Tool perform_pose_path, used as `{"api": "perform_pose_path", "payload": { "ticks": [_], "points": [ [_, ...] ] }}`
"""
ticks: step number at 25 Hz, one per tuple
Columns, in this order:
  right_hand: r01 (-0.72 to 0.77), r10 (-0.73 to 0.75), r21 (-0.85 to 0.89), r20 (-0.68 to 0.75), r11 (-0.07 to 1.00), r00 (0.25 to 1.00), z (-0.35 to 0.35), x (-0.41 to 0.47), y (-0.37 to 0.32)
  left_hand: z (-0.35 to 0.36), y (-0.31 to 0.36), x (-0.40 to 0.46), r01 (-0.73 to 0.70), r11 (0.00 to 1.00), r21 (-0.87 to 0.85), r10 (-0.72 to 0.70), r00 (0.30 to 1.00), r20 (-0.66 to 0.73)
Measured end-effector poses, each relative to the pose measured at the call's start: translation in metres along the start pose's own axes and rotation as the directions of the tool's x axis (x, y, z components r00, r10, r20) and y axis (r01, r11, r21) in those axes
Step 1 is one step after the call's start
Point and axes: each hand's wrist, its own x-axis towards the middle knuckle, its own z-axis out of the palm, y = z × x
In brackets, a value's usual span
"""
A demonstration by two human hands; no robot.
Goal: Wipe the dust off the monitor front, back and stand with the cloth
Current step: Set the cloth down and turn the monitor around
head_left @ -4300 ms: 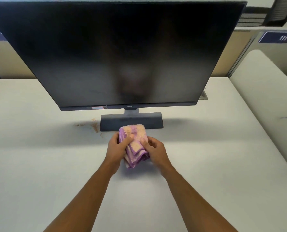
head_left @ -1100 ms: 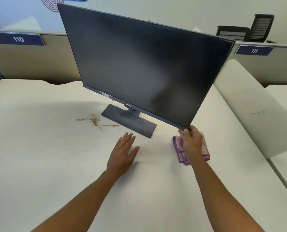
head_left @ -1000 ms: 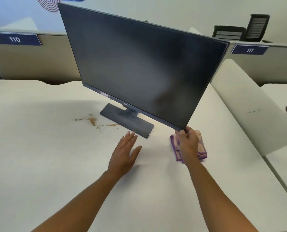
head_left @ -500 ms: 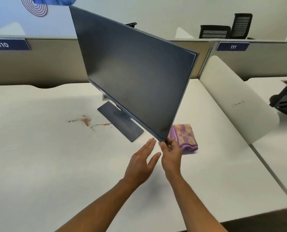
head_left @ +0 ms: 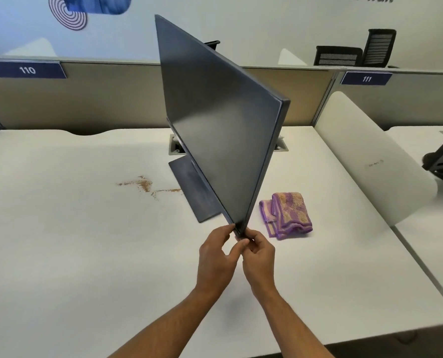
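monitor edge-on toward camera, both hands gripping corner

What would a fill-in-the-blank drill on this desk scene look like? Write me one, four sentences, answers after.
1. Both hands, left hand and right hand, pinch the monitor's lower ____.
2. The cloth lies folded on the ____, touching neither hand.
3. The cloth lies to the ____ of the monitor.
4. The brown stain lies to the ____ of the stand.

Answers: corner; desk; right; left
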Motion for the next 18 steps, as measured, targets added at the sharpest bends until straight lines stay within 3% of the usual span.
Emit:
{"api": "perform_pose_path", "payload": {
  "ticks": [8,14,18],
  "points": [
    [-0.009,0.009,-0.001,0.095,1.0,0.995,0.039,-0.039,0.004,-0.055,-0.013,-0.006,0.008,1.0,0.005,-0.008,0.997,-0.075],
    [-0.046,0.03,0.055,0.256,0.997,0.966,0.066,-0.057,0.006,-0.103,-0.029,-0.006,-0.006,1.0,0.023,0.008,0.996,-0.083],
    [-0.052,0.06,-0.04,0.223,0.998,0.973,0.076,-0.052,0.009,-0.133,-0.041,-0.006,0.005,1.0,0.017,-0.003,0.993,-0.115]
  ]
}}
